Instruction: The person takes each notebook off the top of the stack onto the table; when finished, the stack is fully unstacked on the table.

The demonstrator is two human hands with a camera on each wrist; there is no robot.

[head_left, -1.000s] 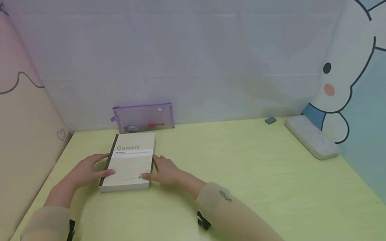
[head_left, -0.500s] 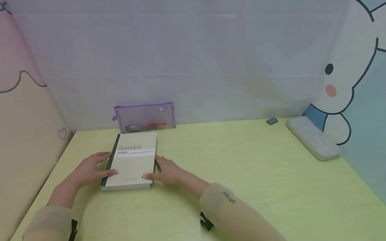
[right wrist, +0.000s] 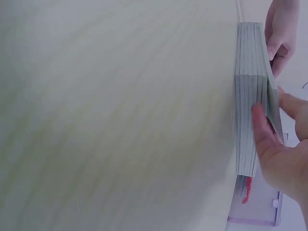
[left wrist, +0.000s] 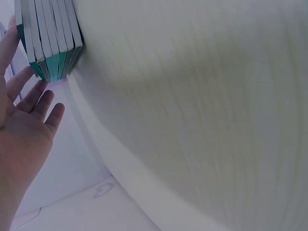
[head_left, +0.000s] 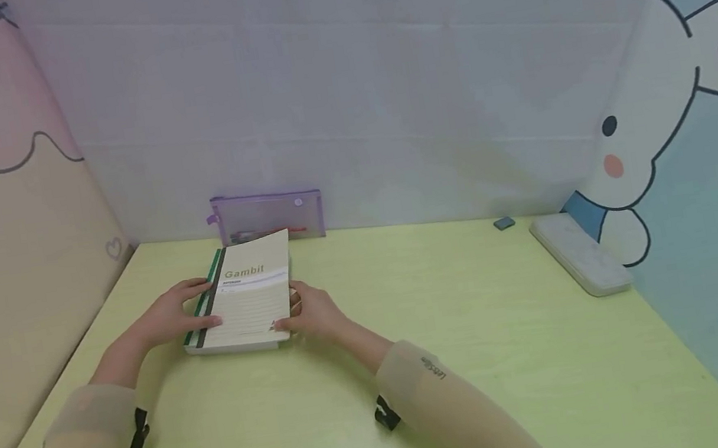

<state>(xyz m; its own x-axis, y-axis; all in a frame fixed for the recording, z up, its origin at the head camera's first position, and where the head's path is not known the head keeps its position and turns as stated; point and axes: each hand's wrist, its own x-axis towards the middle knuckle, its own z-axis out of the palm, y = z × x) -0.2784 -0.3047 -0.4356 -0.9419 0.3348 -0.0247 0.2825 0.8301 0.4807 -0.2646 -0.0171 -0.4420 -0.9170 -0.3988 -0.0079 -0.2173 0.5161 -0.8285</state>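
Note:
A stack of several notebooks lies at the left of the table. The top notebook [head_left: 247, 291] has a cream cover marked "Gambit" and a dark spine strip. Its right side is raised and shifted rightward, so a green spine strip shows beneath at the left. My right hand [head_left: 316, 311] pinches its right edge, thumb on the cover; in the right wrist view a gap opens under it above the stack [right wrist: 248, 96]. My left hand [head_left: 170, 314] rests at the spine side, thumb on the cover, fingers loosely extended by the stack's corner [left wrist: 50, 43].
Behind the stack a purple see-through pencil case [head_left: 266, 211] with pens stands against the back wall. A small blue-grey eraser-like block [head_left: 504, 223] and a flat whitish case [head_left: 579, 253] lie toward the back right of the yellow-green table [head_left: 454, 302].
The top notebook has tilted up on its right side and slid slightly right, uncovering the green spine strip below. The right hand's fingers have curled in on its edge; the left hand has hardly moved.

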